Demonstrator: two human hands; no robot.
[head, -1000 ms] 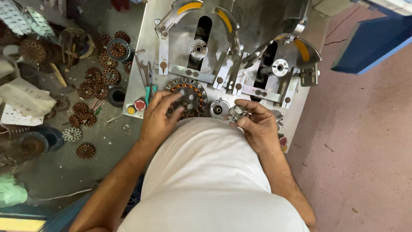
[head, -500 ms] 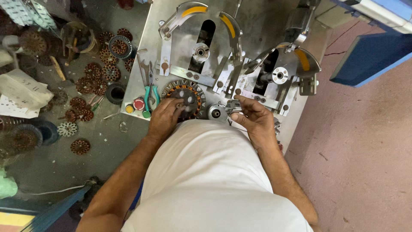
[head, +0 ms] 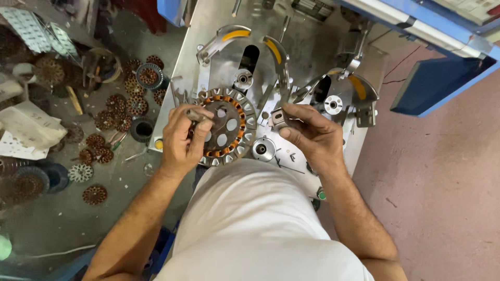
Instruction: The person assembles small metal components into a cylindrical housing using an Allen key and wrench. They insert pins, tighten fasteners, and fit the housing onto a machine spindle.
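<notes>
Left hand (head: 183, 139) grips the wound stator (head: 225, 126) at its nine o'clock edge, over the steel bench (head: 208, 31); right hand (head: 311, 136) pinches a small metal fitting (head: 277, 118) at three o'clock.

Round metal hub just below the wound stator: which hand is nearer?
Right. The right hand, holding a small metal block, sits just right of the hub. The left hand grips the stator at its far left edge.
</notes>
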